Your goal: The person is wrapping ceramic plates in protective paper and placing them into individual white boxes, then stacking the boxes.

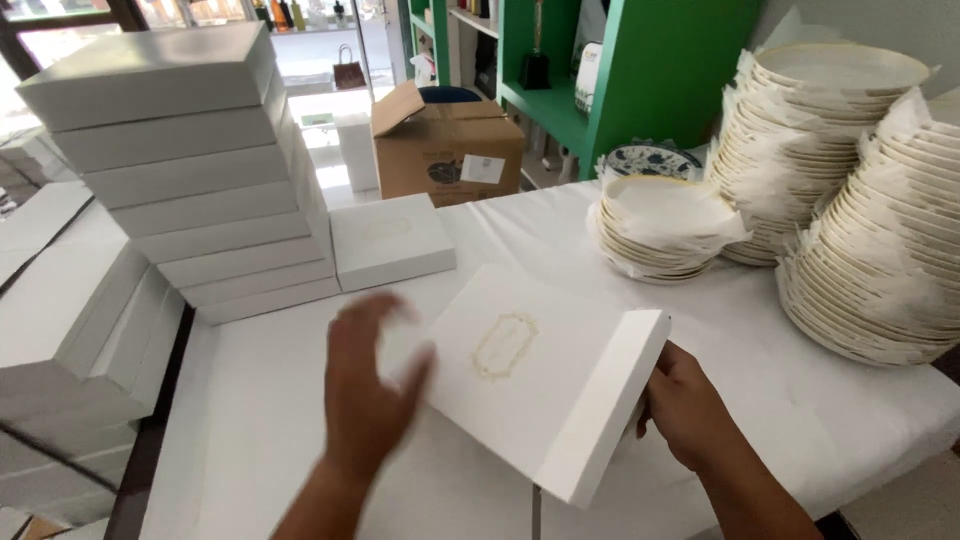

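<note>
A tall stack of white boxes point(200, 170) stands at the back left of the white-covered tabletop point(760, 350), leaning slightly, with a single flat white box point(390, 240) lying just beside its foot. More white boxes point(70, 330) are piled off the left edge of the tabletop. On the right, three piles of cream plates with paper between them crowd the surface: a low pile point(660, 225), a tall pile point(810, 140) behind it, and a large pile point(890, 240) at the far right. A patterned blue and white plate point(650, 158) lies behind the low pile. Beyond the tabletop a brown cardboard carton point(450, 145) with an open flap sits on the floor in front of green shelving point(640, 70).

In the near middle, a white box lid point(530, 375) with a faint gold ornament on its top is held tilted above the tabletop, its near right corner lower and closest to the camera. The right hand point(685, 405) grips the lid's right side edge, fingers curled round it and thumb toward the lid. The left hand point(365, 385) is blurred by motion; it is held up with palm toward the lid's left edge and fingers spread loosely, open, and whether it touches the lid cannot be told. Both forearms come in from the bottom of the view.
</note>
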